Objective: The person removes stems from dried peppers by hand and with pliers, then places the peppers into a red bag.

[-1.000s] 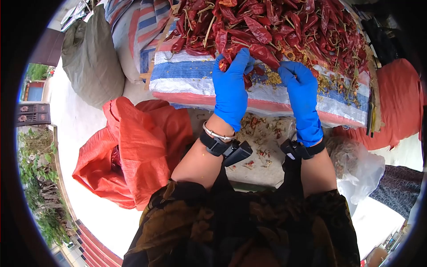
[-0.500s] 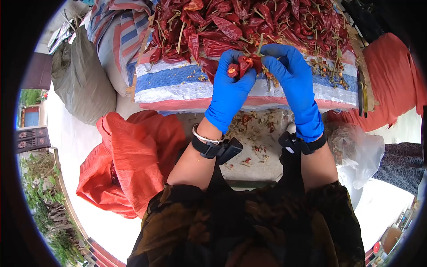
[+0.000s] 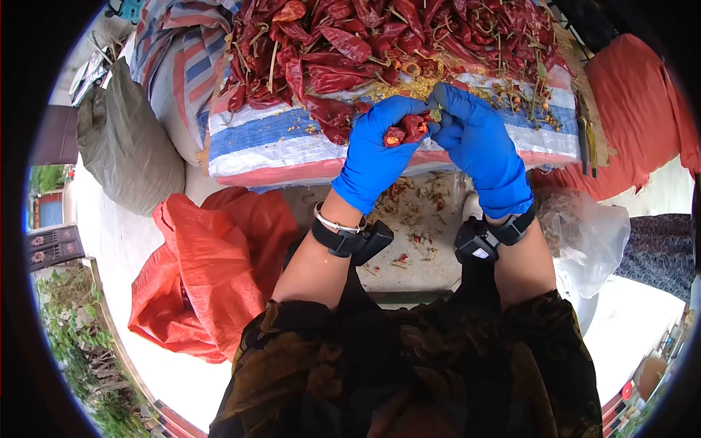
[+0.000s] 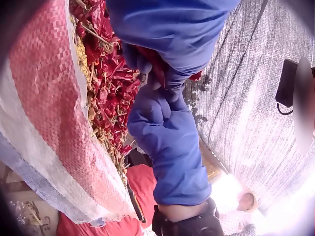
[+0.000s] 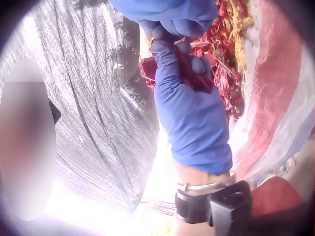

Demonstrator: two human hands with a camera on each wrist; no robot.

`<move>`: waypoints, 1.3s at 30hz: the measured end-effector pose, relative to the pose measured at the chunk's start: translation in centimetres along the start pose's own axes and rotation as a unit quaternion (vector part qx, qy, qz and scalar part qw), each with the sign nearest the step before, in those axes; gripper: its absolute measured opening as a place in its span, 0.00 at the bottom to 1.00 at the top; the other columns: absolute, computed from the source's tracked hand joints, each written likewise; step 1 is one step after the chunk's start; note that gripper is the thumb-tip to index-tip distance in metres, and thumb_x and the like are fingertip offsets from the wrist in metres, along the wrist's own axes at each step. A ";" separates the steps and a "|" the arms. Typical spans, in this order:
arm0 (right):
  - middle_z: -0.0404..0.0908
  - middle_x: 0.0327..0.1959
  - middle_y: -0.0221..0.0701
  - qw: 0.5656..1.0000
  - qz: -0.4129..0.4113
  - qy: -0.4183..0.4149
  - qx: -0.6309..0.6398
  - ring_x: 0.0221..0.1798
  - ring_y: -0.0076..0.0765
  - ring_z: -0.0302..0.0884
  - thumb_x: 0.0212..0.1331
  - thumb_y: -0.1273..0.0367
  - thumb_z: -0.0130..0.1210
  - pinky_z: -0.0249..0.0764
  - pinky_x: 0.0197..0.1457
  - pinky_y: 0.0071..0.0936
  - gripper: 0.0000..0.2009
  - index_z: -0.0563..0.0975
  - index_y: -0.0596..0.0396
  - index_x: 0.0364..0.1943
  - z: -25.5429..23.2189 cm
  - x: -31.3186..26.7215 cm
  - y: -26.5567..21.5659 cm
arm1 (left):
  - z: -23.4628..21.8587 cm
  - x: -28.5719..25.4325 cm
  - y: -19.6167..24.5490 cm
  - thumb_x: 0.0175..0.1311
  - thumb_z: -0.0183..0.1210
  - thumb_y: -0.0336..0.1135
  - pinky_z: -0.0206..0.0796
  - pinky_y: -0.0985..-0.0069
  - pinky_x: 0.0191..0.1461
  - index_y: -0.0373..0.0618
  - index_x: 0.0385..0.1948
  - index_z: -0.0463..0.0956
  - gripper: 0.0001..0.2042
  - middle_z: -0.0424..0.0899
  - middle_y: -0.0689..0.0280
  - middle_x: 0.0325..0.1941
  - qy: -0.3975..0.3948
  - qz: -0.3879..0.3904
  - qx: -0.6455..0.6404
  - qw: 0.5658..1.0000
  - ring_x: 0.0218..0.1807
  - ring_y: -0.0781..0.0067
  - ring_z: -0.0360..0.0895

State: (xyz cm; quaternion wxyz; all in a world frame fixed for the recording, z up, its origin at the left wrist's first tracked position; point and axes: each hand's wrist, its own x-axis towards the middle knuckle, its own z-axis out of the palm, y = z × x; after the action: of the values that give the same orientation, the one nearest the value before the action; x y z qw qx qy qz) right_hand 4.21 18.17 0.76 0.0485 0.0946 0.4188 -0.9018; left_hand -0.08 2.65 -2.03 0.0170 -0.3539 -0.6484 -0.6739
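Note:
Both hands wear blue gloves and meet over the near edge of the striped woven sheet [image 3: 270, 139]. My left hand [image 3: 374, 157] grips dried red chilies [image 3: 417, 128], their orange, opened ends showing between fingers and thumb. Close against it, my right hand [image 3: 485, 146] pinches the green stem [image 3: 436, 114] of a chili with curled fingers. In the left wrist view, the right hand's fingertips touch the left hand, and the fingers partly hide the red skin. A loose chili [image 3: 332, 120] lies on the sheet just beyond the left hand.
A heap of dried red chilies [image 3: 438, 36] covers the far part of the sheet, with yellow seeds [image 3: 409, 88] along its edge. An open red sack [image 3: 212, 270] stands at left, a grey sack [image 3: 128, 139] behind it. Another red sack [image 3: 642, 109] and a clear plastic bag [image 3: 584, 233] are at right.
The right hand has taken a chili from the heap's edge, and both hands have drawn back together. The left hand now holds chilies while the right fingers pinch the stem.

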 end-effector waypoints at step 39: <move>0.75 0.19 0.33 0.643 -0.060 0.395 -0.653 0.18 0.27 0.70 0.44 0.68 0.56 0.64 0.21 0.27 0.09 0.75 0.61 0.26 -29.1 -8.5 -15.0 | 0.3 -2.8 6.8 0.49 0.64 0.30 0.66 0.83 0.40 0.41 0.38 0.72 0.15 0.75 0.69 0.35 0.069 -0.148 -0.005 0.987 0.35 0.80 0.71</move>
State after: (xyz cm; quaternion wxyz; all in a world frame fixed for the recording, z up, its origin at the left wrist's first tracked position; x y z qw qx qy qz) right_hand 13.76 50.15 -4.63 -0.1262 0.3600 0.8833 -0.2723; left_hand 5.43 0.59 2.38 -0.0399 -0.2070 -0.6877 -0.6947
